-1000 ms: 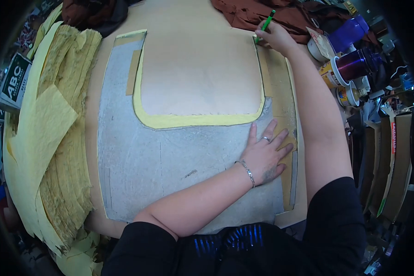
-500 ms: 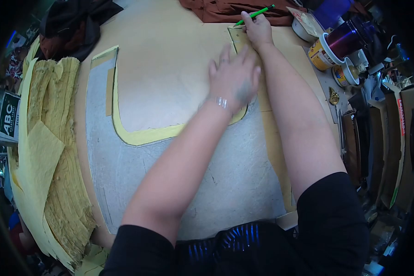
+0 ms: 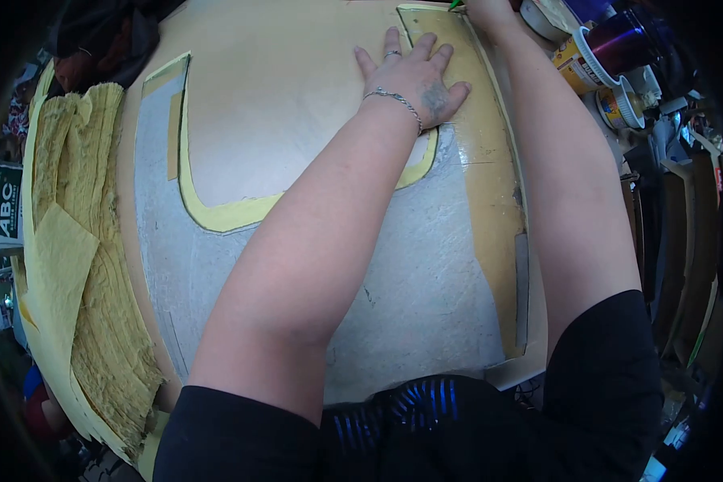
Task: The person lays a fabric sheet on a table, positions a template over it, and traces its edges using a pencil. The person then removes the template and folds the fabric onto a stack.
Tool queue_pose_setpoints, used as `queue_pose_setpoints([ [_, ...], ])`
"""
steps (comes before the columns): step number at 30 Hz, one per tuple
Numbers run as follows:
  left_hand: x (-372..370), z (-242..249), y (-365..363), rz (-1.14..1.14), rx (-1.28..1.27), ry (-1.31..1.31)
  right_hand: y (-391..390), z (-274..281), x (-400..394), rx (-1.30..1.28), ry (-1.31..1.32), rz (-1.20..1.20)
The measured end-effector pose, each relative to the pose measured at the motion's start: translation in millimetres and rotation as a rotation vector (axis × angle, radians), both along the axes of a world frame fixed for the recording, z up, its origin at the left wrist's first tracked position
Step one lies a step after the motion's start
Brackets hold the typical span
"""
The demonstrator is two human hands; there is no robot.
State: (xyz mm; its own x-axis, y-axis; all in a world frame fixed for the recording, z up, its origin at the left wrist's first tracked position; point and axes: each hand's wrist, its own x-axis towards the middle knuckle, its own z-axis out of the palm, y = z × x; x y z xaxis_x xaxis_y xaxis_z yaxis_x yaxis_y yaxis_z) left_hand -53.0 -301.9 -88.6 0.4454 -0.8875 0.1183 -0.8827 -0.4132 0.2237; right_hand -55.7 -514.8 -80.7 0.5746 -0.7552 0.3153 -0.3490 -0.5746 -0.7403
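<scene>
- Template (image 3: 402,265), large and grey, lies flat on the tan bench (image 3: 273,48) in front of the person; it has the form of a U, with its opening at the far side.
- Brown strip (image 3: 490,193) makes the right part of the template, and a smaller brown piece (image 3: 173,136) is on its left arm.
- Yellow border (image 3: 233,217) shows along the inner curve of the template.
- Left hand (image 3: 414,87) is palm down across the inner edge of the template's right arm, partly over the brown strip and partly over the bench. Its fingers are spread and released, grasping nothing.
- This hand wears a ring (image 3: 392,54) and a chain bracelet (image 3: 398,100); the left forearm passes above the template.
- Right hand (image 3: 494,14) is at the top of the view and partly cut off. Its fingers are closed around a green pencil (image 3: 456,5), of which only a short part is visible, near the far end of the brown strip.
- Thick yellow stack (image 3: 96,257) is at the left of the template, with a dark cloth (image 3: 104,40) beyond it.
- Two tubs (image 3: 582,63) (image 3: 620,104) and a shiny dark container (image 3: 622,42) are to the right of the right hand.
</scene>
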Motion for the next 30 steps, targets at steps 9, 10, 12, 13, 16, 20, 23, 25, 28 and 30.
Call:
queue_pose_setpoints([
  [9, 0.0, 4.2, 0.5, -0.004, 0.028, -0.019, 17.7, 5.3, -12.8, 0.128, -0.127, -0.080],
  [10, 0.8, 4.3, 0.5, -0.006, 0.031, -0.013, 11.9, 6.1, -24.0, 0.177, -0.130, -0.120],
  [12, -0.4, 3.9, -1.1, -0.012, 0.031, -0.005, 7.6, -2.2, -38.3, 0.332, -0.308, -0.186],
  [13, 0.0, 3.5, -1.5, -0.010, 0.029, -0.007, 0.0, -15.4, -41.3, 0.322, -0.365, -0.131],
  [16, -0.9, 4.7, -1.4, -0.006, 0.037, -0.009, -11.1, -37.0, -42.4, 0.228, -0.423, -0.009],
  [20, -2.4, 7.9, -0.9, -0.003, 0.049, 0.000, 12.5, -27.0, -45.3, -0.089, -0.219, 0.004],
  [23, -2.9, 9.4, -0.5, -0.008, 0.054, 0.004, 48.2, -9.7, -67.1, -0.217, -0.009, -0.067],
  [25, -3.9, 8.9, 0.1, -0.010, 0.066, -0.005, 71.3, -6.4, -94.6, -0.311, 0.080, -0.048],
  [28, -4.4, 9.0, -1.6, -0.009, 0.063, -0.015, 126.8, 1.6, -153.2, -0.194, 0.097, -0.030],
  [30, -3.2, 9.1, -1.2, -0.005, 0.063, -0.016, 154.5, 7.2, -182.2, -0.078, 0.021, -0.002],
])
